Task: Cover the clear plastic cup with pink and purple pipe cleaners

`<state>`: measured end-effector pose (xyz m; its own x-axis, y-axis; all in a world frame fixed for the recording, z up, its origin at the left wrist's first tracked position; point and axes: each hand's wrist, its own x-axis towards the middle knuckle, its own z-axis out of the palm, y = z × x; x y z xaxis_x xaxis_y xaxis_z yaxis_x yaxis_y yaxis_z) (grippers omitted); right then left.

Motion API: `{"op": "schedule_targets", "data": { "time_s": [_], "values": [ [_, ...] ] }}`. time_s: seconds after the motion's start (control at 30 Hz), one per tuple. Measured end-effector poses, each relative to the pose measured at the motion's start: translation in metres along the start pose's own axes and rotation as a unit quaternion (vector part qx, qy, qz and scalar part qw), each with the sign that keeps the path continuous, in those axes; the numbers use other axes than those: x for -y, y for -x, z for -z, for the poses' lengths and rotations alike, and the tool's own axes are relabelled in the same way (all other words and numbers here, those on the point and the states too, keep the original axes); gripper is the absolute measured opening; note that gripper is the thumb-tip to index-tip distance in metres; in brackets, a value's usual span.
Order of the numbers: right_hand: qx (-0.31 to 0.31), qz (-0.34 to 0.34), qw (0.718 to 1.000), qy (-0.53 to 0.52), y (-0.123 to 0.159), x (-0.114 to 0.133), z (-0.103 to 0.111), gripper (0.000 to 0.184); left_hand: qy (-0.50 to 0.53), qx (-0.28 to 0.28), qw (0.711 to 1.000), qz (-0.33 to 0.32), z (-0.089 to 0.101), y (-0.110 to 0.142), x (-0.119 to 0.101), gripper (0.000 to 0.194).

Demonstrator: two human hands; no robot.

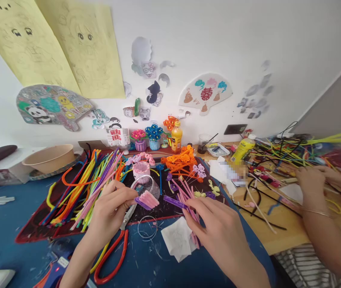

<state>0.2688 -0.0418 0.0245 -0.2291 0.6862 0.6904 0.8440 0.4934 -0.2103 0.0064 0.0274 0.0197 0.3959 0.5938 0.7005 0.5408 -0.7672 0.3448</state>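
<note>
In left hand (112, 206), gripped at one end: ribbed pink-and-purple block of fuzzy stems (148, 199), above dark red-edged mat (35, 224). In right hand (215, 222), pinched at one end: narrow purple fuzzy strip (173, 201), near the block but apart. Below: red-handled metal scissors (125, 238), creased white paper sheet (176, 240).

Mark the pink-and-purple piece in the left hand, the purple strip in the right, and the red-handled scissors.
Pink-and-purple piece (149, 199): head view, on its pink ribbed face.
Purple strip (174, 201): head view, midway along its visible length.
Red-handled scissors (127, 218): head view, on the metal above the handles.
</note>
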Motion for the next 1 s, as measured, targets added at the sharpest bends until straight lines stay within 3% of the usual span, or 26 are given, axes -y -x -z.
{"op": "schedule_targets", "data": {
  "time_s": [0.13, 0.6, 1.0],
  "values": [
    [0.0, 0.012, 1.0, 0.004, -0.006, 0.009, 0.004, 0.022, -0.026, -0.016, 0.998, -0.051, 0.004, -0.003, -0.008, 0.02],
    [-0.012, 0.019, 1.0, 0.0, -0.01, 0.018, 0.003, 0.024, -0.079, 0.017, 0.995, -0.055, 0.004, 0.0, -0.016, 0.02],
    [-0.002, 0.007, 0.999, -0.038, -0.019, 0.024, -0.003, 0.021, -0.203, 0.02, 0.971, -0.127, 0.001, -0.003, -0.039, 0.028]
  ]
}}
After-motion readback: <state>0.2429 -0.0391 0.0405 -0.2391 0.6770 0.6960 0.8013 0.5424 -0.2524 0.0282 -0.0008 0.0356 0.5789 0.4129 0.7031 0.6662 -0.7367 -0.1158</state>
